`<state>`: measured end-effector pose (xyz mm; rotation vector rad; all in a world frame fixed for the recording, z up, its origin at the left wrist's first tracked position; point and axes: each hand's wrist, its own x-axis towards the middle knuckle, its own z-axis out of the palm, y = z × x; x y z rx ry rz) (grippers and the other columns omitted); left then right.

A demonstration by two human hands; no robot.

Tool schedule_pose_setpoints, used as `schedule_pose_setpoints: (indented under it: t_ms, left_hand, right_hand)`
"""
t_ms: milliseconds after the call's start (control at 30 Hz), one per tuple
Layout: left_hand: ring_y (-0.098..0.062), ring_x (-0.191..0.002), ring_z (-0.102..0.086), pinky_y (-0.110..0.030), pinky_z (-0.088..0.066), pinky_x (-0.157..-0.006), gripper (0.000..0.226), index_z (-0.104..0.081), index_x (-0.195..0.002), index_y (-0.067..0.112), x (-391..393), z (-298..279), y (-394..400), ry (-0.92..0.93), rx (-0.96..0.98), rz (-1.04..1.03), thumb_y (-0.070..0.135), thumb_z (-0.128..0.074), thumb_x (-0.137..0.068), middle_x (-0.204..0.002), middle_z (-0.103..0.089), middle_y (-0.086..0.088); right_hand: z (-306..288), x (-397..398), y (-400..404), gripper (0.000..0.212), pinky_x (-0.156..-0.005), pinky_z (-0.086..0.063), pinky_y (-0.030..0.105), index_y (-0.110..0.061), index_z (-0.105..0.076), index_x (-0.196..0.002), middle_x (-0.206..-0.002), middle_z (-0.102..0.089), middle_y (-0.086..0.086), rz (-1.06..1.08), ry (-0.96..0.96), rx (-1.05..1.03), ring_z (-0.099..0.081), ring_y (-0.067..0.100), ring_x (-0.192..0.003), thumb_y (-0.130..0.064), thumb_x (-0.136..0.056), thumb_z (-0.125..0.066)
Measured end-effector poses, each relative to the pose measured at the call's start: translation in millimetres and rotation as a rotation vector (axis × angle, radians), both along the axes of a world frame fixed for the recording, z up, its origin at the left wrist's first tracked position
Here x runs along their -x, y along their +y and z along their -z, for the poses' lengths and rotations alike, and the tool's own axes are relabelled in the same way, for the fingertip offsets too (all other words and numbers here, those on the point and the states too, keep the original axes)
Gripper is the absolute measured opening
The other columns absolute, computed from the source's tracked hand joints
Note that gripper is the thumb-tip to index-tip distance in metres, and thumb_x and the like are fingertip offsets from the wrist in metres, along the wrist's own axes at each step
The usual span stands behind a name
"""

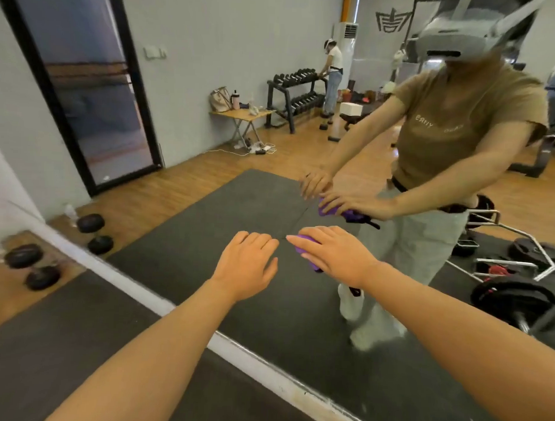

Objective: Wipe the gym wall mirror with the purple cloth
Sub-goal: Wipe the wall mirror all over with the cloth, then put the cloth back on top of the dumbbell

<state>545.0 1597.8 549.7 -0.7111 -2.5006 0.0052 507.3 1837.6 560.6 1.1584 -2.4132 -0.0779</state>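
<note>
Lettering on the reflected brown shirt [461, 122] is mirrored and too blurred to read. Right hand [337, 255] presses the purple cloth [306, 250] flat-fingered against the mirror [239, 193]; left hand [247, 266] rests beside it, fingers straight. Reflected are wood flooring [192, 172], a grey mat [254, 203] and a dumbbell rack [294, 91].

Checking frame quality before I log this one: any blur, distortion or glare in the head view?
Head view: wide-angle bending curves the mirror edge and the door frame; motion blur softens the headset reflection and frame edges; right hand on the purple cloth and left hand stay fairly sharp; even lighting, no strong glare.
</note>
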Motion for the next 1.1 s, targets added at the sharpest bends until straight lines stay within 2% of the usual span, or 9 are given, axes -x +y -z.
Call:
schedule_pose_setpoints:
  t_ms: [367, 567, 700, 800, 867, 900, 967, 1033, 1100]
  left_hand:
    - [-0.024, -0.083, -0.067, -0.035, -0.037, -0.080, 0.038, -0.070, -0.100, 0.011, -3, -10, -117, 0.024, 0.024, -0.296, 0.034, -0.043, -0.088, -0.093, -0.070, -0.003]
    - [-0.022, -0.085, -0.068, -0.036, -0.051, -0.078, 0.043, -0.071, -0.101, 0.012, -20, -10, -230, -0.025, 0.034, -0.492, 0.037, -0.038, -0.089, -0.095, -0.071, -0.002]
    - [-0.024, -0.084, -0.068, -0.038, -0.052, -0.078, 0.032, -0.072, -0.100, 0.012, -22, -6, -312, 0.014, 0.029, -0.578, 0.034, -0.052, -0.087, -0.095, -0.072, -0.004]
    - [-0.025, -0.083, -0.068, -0.039, -0.053, -0.079, 0.025, -0.071, -0.096, 0.012, -23, -5, -386, 0.028, 0.014, -0.603, 0.031, -0.059, -0.086, -0.092, -0.071, -0.004]
    - [-0.025, -0.081, -0.067, -0.039, -0.053, -0.077, 0.028, -0.071, -0.093, 0.012, -23, -8, -431, 0.045, 0.018, -0.624, 0.033, -0.053, -0.086, -0.090, -0.071, -0.003]
    - [-0.025, -0.079, -0.066, -0.039, -0.052, -0.076, 0.030, -0.070, -0.091, 0.013, -22, -10, -452, 0.057, 0.029, -0.639, 0.033, -0.049, -0.087, -0.089, -0.070, -0.003]
    - [-0.025, -0.078, -0.066, -0.038, -0.050, -0.075, 0.036, -0.069, -0.090, 0.013, -18, -14, -493, 0.067, 0.030, -0.673, 0.035, -0.041, -0.089, -0.088, -0.070, -0.003]
    - [-0.025, -0.081, -0.066, -0.040, -0.051, -0.077, 0.040, -0.070, -0.092, 0.013, -13, -16, -529, 0.059, 0.015, -0.707, 0.036, -0.037, -0.089, -0.091, -0.070, -0.004]
    - [-0.025, -0.084, -0.066, -0.041, -0.052, -0.080, 0.037, -0.070, -0.092, 0.014, -8, -13, -563, 0.054, 0.010, -0.733, 0.036, -0.040, -0.089, -0.093, -0.071, -0.004]
  right_hand:
    - [7, 49, -145, 0.045, -0.079, -0.056, 0.035, -0.018, -0.063, -0.134, -0.116, -0.068, 0.004, -0.263, 0.008, 0.118, -0.069, 0.024, -0.100, -0.035, -0.100, -0.039]
    - [8, 69, -275, 0.045, -0.077, -0.056, 0.035, -0.017, -0.065, -0.132, -0.115, -0.069, 0.005, -0.375, 0.032, 0.143, -0.070, 0.024, -0.099, -0.034, -0.099, -0.039]
    - [8, 73, -358, 0.046, -0.074, -0.057, 0.035, -0.015, -0.065, -0.131, -0.114, -0.070, 0.006, -0.428, 0.060, 0.118, -0.070, 0.025, -0.097, -0.034, -0.099, -0.038]
    - [9, 83, -431, 0.038, -0.077, -0.056, 0.038, -0.014, -0.063, -0.133, -0.117, -0.069, 0.007, -0.465, 0.072, 0.092, -0.070, 0.027, -0.100, -0.030, -0.100, -0.053]
    - [5, 92, -480, 0.041, -0.079, -0.056, 0.039, -0.012, -0.062, -0.134, -0.118, -0.069, 0.009, -0.482, 0.056, 0.089, -0.069, 0.028, -0.102, -0.025, -0.095, -0.068]
    - [4, 96, -504, 0.042, -0.079, -0.057, 0.040, -0.012, -0.062, -0.134, -0.119, -0.069, 0.009, -0.483, 0.053, 0.097, -0.069, 0.029, -0.102, -0.024, -0.095, -0.070]
    - [0, 102, -549, 0.039, -0.081, -0.057, 0.041, -0.011, -0.061, -0.135, -0.120, -0.068, 0.009, -0.501, 0.050, 0.096, -0.068, 0.029, -0.104, -0.027, -0.100, -0.058]
    - [-1, 106, -591, 0.045, -0.090, -0.054, 0.042, -0.010, -0.058, -0.140, -0.128, -0.066, 0.010, -0.521, -0.002, 0.097, -0.065, 0.029, -0.113, -0.033, -0.104, -0.045]
    - [0, 112, -629, 0.047, -0.098, -0.049, 0.043, -0.007, -0.054, -0.143, -0.137, -0.062, 0.011, -0.518, -0.065, 0.089, -0.060, 0.030, -0.124, -0.033, -0.105, -0.045]
